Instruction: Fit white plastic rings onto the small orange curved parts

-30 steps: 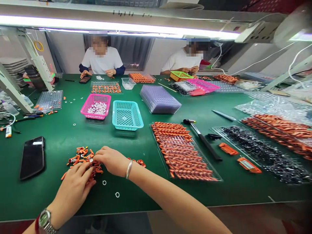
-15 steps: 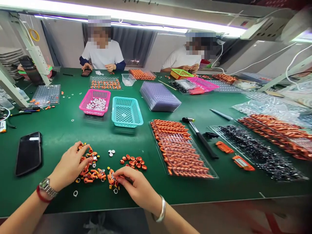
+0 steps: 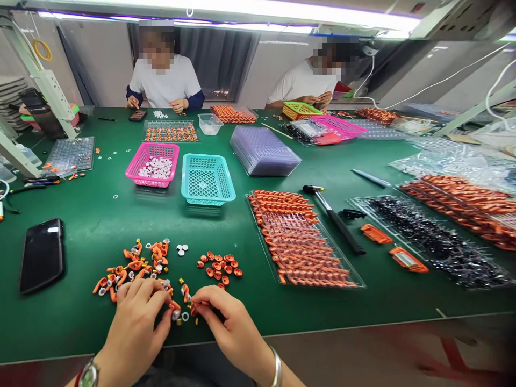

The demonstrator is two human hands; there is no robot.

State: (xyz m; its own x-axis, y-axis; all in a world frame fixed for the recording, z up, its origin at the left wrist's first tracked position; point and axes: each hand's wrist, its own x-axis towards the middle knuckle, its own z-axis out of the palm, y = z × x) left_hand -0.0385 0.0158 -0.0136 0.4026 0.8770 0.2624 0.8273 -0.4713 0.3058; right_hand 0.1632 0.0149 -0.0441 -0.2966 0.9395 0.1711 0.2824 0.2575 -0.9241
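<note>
My left hand (image 3: 139, 317) is close to the table's front edge, thumb and index finger closed around a small orange plastic part (image 3: 174, 306). Just across from it, my right hand (image 3: 231, 317) pinches another small orange piece, mostly covered by the fingertips. Between the hands lie a white ring (image 3: 185, 316) and tiny brass-coloured pieces. Beyond my left hand spreads a loose pile of orange curved parts (image 3: 137, 263) with silver and brass-coloured bits. Several orange cups (image 3: 217, 265) lie beyond my right hand, with a few white discs (image 3: 182, 250) to their left.
A phone (image 3: 42, 255) lies at left. Pink (image 3: 131, 171) and turquoise (image 3: 208, 201) baskets stand behind the pile. Stacked clear trays (image 3: 264, 153), a tray of orange parts (image 3: 298, 242), a hammer (image 3: 338, 226) and black parts (image 3: 435, 242) extend rightward. Two people sit opposite.
My left hand has moved from the loose pile toward the front edge, beside my right hand, uncovering the pile. The right hand stays at the small parts. The view has shifted slightly.
</note>
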